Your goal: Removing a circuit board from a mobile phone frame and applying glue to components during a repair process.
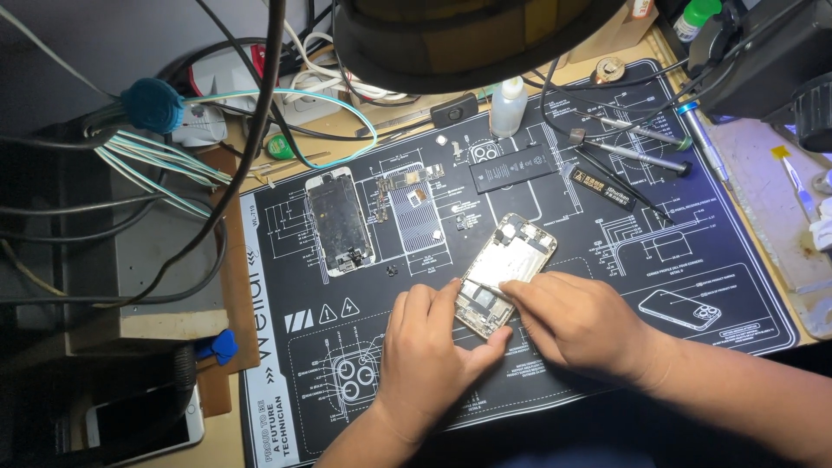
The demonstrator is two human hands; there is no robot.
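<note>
So here's the bench: an opened phone chassis (505, 270) sits tilted roughly in the middle of the black printed repair mat (693, 260), back cover off, guts showing. The left hand (431, 351) cups the chassis's lower end, thumb and fingers wrapped round the bottom edge, so that hand is closed on it. The right hand (579, 322) lies against the chassis's right side with a fingertip pressing onto the inside near the lower boards; I honestly can't tell if it's pinching anything small, looks more like just pressing.

Handling-wise I'd guess this thing is light and stiff along the metal frame but really fragile inside: thin flex cables, tiny connectors, exposed boards. The polished rim probably gets slippery too. Best place to hold is the outer frame edges, like the left hand does, not the internals.

Up and left of the chassis there's a detached screen assembly (339, 221) lying flat, and a logic board (407, 195) just beside that. Straight above the chassis is a loose black battery (511, 167), with a small clear bottle (508, 106) further up. Up and right of the chassis lie a couple of screwdrivers (637, 156).
</note>
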